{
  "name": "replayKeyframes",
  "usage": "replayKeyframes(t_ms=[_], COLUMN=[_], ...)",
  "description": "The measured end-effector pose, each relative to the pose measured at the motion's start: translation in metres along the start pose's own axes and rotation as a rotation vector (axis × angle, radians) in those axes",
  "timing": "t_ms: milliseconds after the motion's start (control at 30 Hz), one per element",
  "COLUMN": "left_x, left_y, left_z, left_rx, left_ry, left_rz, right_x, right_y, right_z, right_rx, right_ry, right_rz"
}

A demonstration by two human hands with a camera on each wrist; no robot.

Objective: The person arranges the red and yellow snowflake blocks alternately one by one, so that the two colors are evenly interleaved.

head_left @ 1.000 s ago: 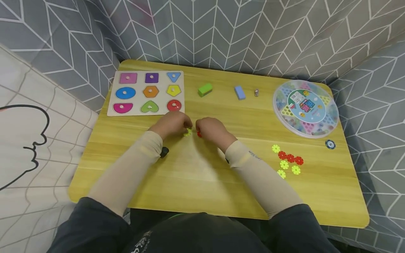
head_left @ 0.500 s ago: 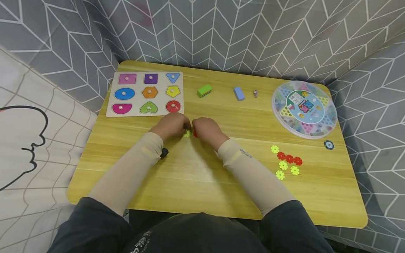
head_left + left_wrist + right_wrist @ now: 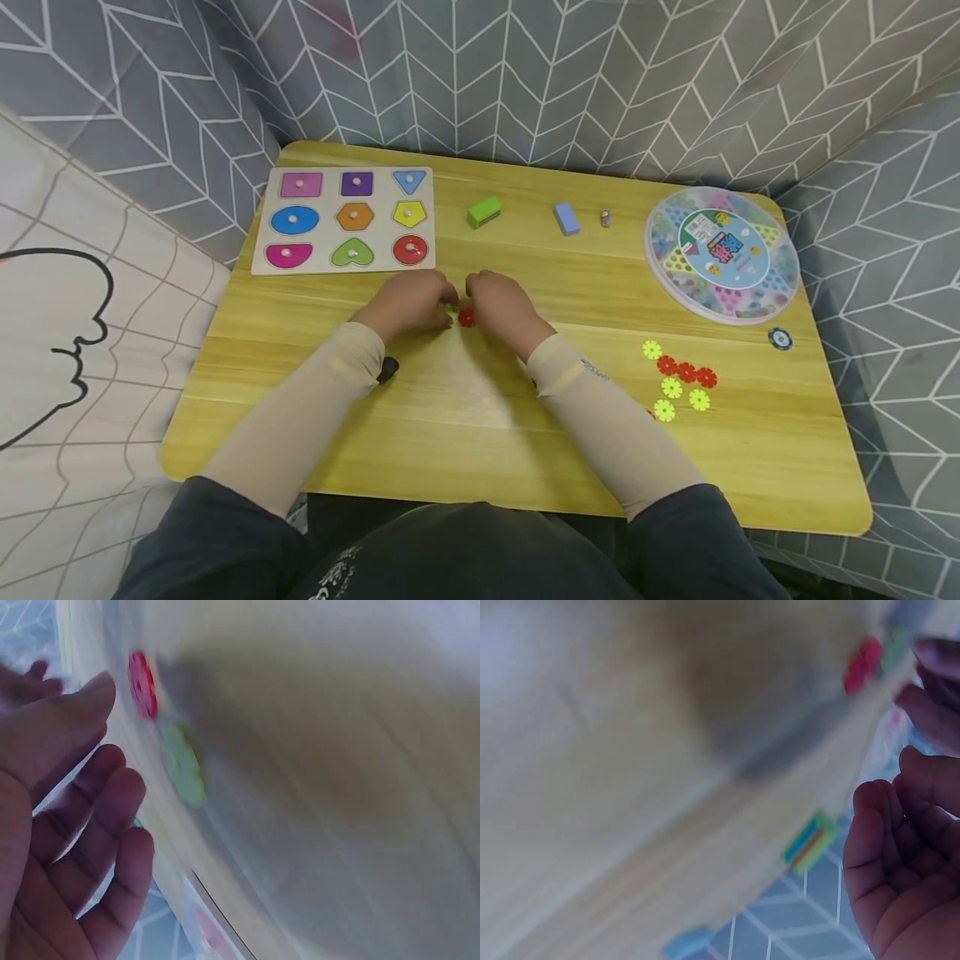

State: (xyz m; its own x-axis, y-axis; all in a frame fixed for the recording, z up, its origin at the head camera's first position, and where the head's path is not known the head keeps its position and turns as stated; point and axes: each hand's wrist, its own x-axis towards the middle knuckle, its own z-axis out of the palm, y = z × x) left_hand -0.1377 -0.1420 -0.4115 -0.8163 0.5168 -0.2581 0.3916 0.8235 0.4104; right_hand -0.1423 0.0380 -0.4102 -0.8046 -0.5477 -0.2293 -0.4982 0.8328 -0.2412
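Beige sleeves over dark top.

— What lies between the hands?
— A red gear-shaped disc, flat on the wooden table, with a yellow-green one just beside it on its left.
— Touching?
— Too blurred to tell.

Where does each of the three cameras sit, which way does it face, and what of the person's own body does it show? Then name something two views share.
Head: worn above, facing forward and down at the yellow table; shows both sleeved forearms, left hand and right hand.
Left wrist: low beside the left hand, facing along the blurred tabletop; shows palm and fingers.
Right wrist: low beside the right hand, facing along the tabletop; shows curled fingers.
Shared: the red gear piece appears in all three views.
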Motion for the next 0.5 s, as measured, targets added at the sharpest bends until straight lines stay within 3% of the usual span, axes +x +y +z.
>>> replayKeyframes(t_ms=[200, 400, 500], left_x=[0.015, 0.017, 0.019], left_y=[0.018, 0.017, 0.016], left_z=[0.012, 0.021, 0.023], left_rx=[0.052, 0.11, 0.11], left_ry=[0.001, -0.002, 0.005], left_rz=[0.144, 0.137, 0.143], right_x=[-0.037, -0.097, -0.128], right_y=[0.03, 0.085, 0.121], right_z=[-0.027, -0.029, -0.025], right_rx=[0.1, 0.153, 0.174], right_ry=[0.058, 0.126, 0.106], right_rz=[0.104, 0.205, 0.295])
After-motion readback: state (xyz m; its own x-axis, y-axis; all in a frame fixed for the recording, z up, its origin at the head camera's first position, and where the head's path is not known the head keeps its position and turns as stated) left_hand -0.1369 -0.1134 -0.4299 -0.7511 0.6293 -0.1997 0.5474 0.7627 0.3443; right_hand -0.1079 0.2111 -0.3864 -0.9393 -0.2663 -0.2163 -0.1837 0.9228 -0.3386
